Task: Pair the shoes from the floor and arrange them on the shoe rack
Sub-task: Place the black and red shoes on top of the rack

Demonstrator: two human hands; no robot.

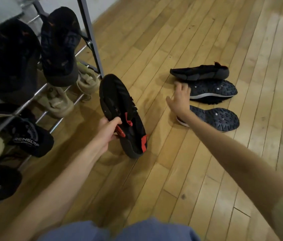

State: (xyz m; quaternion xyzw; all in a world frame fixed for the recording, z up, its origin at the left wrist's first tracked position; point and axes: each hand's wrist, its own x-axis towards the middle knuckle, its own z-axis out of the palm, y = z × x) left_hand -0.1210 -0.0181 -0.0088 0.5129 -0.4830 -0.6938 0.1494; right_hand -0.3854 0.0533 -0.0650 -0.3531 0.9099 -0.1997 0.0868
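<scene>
The shoe rack (92,49) stands along the left edge of the wooden floor (172,171), its rails already carrying two dark shoes (38,54) above, a tan pair (64,100) below and black branded shoes (29,136) nearest the camera. Out on the floor's right side lie three shoes close together: a slim black one (201,73) on its side and two dark trainers (213,103) turned sole-up. The left hand (107,133) grips a black shoe with red trim (121,115) by its collar, toe pointing at the rack. The right hand (180,100), fingers spread and holding nothing, reaches toward the slim black shoe. This looks like the pairing step; next comes closing on the likely mate and lifting it clear of the trainers
</scene>
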